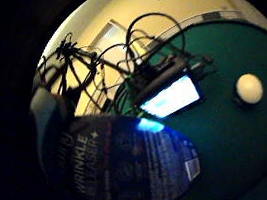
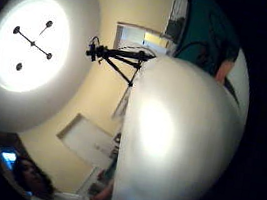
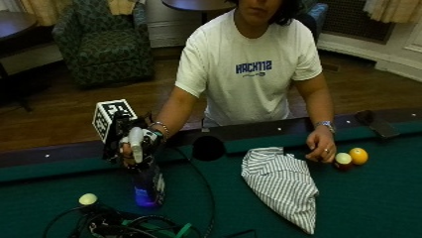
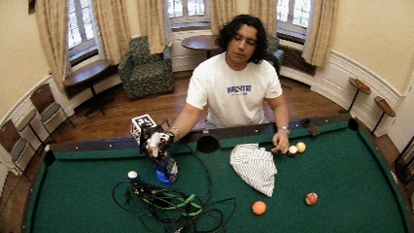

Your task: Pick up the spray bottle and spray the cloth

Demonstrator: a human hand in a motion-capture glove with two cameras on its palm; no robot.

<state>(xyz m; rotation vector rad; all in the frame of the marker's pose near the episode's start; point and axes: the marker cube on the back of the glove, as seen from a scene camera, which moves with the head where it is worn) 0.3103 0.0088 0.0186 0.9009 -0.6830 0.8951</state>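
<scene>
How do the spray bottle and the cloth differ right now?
The spray bottle is upright, gripped at its white head by the gloved right hand; the cloth lies flat, untouched. The bottle is dark blue, the cloth striped white. Both are over the green table.

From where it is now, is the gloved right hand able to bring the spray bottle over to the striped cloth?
Probably yes. The right hand grips the spray bottle, and only bare felt lies between it and the striped cloth.

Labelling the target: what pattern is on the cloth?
The cloth has thin dark and white stripes, clearest in the outside view.
</scene>
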